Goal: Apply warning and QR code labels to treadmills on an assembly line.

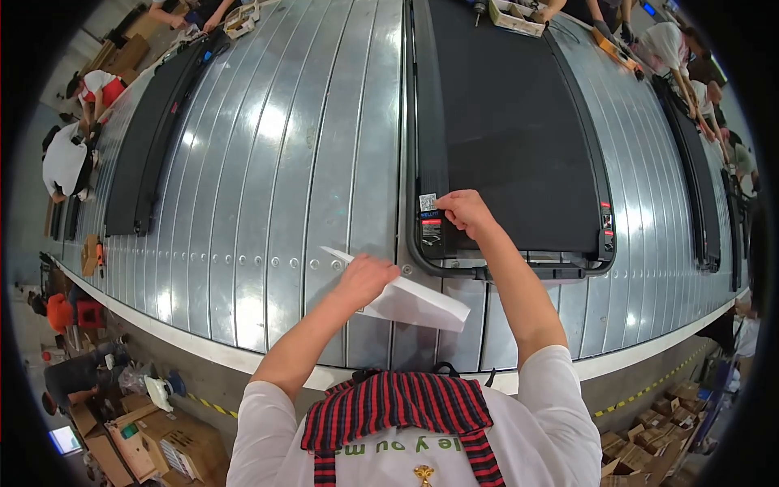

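Note:
A flat black treadmill deck (515,138) lies lengthwise on the metal-slatted work table, slightly right of the middle. My right hand (466,213) is closed in a pinch at the edge of a small white square label (428,203) with a printed code, on the deck's near left side rail. Whether the label is still between the fingertips or fully on the rail, I cannot tell. Just below sits a red, white and black sticker (431,233). Nearer me, to the left, my left hand (369,280) grips white sheets (422,307), bent and spread over the table.
The slatted metal table (243,162) runs far to both sides. Another black deck (154,138) lies at the left, and one more (686,170) at the right. Across the table, co-workers' hands are near parts trays (519,16). Cardboard boxes (182,442) stand on the floor.

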Available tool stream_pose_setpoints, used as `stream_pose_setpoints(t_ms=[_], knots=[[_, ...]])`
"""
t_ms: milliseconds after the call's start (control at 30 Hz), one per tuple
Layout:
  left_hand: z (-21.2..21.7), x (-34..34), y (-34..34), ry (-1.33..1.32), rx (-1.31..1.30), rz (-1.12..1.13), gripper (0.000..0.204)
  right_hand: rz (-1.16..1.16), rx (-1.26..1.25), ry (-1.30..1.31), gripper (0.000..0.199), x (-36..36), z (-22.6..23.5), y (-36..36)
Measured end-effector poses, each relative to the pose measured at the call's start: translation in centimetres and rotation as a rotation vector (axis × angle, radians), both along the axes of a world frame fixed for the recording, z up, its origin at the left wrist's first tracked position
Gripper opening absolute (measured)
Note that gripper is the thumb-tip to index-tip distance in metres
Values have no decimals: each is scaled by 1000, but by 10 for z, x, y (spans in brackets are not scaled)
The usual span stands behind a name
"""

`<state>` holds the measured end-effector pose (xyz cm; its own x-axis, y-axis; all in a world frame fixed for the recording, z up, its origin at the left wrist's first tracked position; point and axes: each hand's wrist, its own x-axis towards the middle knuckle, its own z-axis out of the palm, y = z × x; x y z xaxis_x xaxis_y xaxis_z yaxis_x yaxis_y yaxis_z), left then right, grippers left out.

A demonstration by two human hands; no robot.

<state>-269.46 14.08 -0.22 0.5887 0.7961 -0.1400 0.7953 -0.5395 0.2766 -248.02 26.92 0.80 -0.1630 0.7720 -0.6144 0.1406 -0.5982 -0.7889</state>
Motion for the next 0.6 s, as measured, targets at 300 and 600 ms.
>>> stream_pose_setpoints(t_ms=[300,600], knots=[[13,8,25,-30,50,-11,9,-71,32,-14,9,-3,-2,-5],[22,14,38,-55,83,-73,8,-119,69,-41,8,-6,1,-10]])
